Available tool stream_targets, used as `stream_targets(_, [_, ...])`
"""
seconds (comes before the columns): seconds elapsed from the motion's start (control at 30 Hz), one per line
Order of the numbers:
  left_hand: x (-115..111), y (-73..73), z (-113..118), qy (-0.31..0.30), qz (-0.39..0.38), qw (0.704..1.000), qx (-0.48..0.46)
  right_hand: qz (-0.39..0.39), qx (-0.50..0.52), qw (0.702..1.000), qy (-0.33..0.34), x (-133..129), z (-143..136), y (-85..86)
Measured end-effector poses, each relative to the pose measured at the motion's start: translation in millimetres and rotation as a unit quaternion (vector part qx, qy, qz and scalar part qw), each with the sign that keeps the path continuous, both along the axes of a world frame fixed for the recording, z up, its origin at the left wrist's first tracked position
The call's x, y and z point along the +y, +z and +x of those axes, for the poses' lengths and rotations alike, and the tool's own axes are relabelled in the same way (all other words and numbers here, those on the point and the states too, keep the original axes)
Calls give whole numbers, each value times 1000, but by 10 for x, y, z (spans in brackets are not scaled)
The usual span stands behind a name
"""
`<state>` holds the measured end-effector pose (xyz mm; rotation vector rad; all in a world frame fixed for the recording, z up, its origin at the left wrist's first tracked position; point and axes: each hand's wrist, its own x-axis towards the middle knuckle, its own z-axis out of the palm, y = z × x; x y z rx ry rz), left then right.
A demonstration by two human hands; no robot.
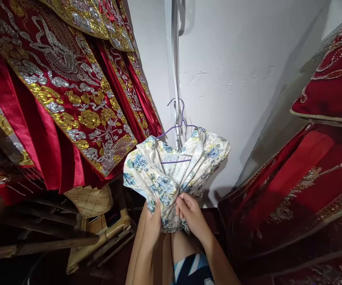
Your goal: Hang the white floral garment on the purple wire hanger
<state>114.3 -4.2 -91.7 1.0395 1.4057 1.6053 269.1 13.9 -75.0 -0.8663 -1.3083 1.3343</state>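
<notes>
A white short-sleeved garment [165, 185] with blue and yellow flowers is on a thin purple hanger [183, 114], its hook pointing up near the wall. My left hand [153, 219] grips the garment's lower left side, thumb on the front and fingers hidden behind the cloth. At the front middle, my right hand [188, 207] pinches the fabric between thumb and fingers, just below the crossed neckline. The garment's gathered lower edge shows between both hands, above my legs.
Red embroidered garments [89, 118] with gold and silver sequins hang at the left; more red garments [295, 178] are at the right. A bamboo chair [99, 241] stands lower left. Behind is a white wall [230, 51] with a vertical strip [173, 59].
</notes>
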Motion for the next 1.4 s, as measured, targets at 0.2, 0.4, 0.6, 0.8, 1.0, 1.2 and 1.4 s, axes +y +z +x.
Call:
stream_targets(0.2, [-31,49,214,115,81,989,53,-32,8,998,-61,-30,196,48])
stream_targets(0.4, [-82,-172,550,103,210,935,265,-77,1,996,-34,-129,308,128])
stream_targets(0.6, [-30,-100,783,-71,116,931,337,-92,30,995,-39,35,377,264])
stream_targets(0.8, [55,110,620,-185,66,799,568,-28,131,990,-42,781,571,1162])
stream_targets(1.0, [223,425,488,-262,40,740,619,49,156,985,-60,886,411,1636])
stream_targets(1.2, [668,1374,373,-114,264,873,394,101,94,987,-79,710,385,1543])
stream_targets(1.4, [972,1967,501,-97,372,803,455,159,18,977,-138,830,383,1474])
